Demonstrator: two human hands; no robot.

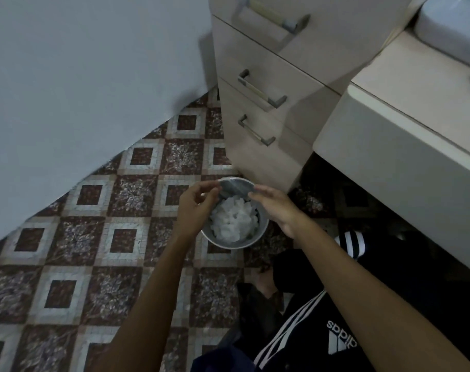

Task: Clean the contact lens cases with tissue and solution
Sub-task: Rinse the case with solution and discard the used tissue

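A small round grey metal bin is seen standing upright on the patterned brown-and-white tiled floor, its mouth facing up and filled with crumpled white tissue, beside the beige drawer cabinet. Its grey lid is tipped up at the far rim, lightly touched by the left hand, fingers loosely curled, and the right hand, fingers nearly straight. Whether either grip truly pinches the lid cannot be told, and no lens case is made out.

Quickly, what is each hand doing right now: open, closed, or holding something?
Left hand: fingers curled above the bin of tissues; whether it holds anything cannot be told.
Right hand: open, fingers straight at the bin's lid.
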